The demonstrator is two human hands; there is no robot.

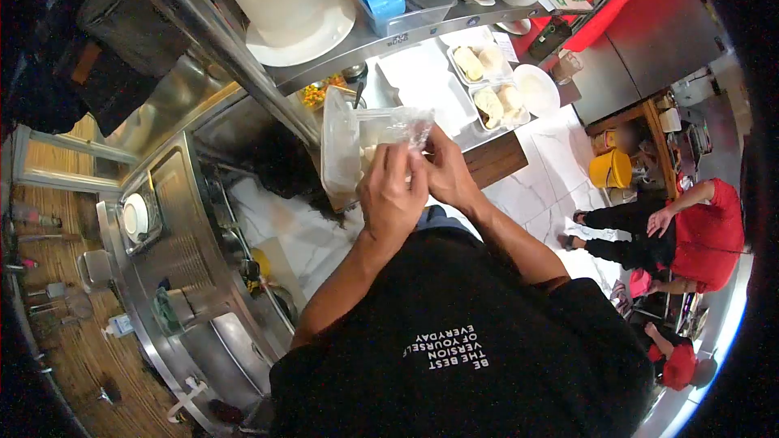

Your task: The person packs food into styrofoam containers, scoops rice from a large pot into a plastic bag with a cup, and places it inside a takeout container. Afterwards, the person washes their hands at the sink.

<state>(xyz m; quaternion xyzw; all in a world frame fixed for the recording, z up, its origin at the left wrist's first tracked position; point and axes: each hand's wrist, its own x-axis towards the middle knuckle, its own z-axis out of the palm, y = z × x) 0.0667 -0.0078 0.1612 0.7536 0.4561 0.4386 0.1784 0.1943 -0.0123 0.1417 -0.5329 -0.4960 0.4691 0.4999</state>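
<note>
My left hand [391, 188] and my right hand [448, 169] are close together in front of my chest, both closed on a small clear plastic bag [410, 128]. The fingers pinch its crinkled film, and what the bag holds is hard to see. Just beyond and to the left is a clear plastic container [339, 154] with whitish pieces in it, partly hidden by my left hand. White foam boxes [479, 63] with pale food stand on the counter beyond my right hand, beside a white foam tray [426, 81].
A metal shelf [389, 36] crosses above the counter, holding a clear bin [438, 10] with blue cups and a white plate [337, 36]. A steel sink unit [235, 349] lies to my left. Two people in red shirts [706, 235] are at the right, near a yellow bucket [610, 169].
</note>
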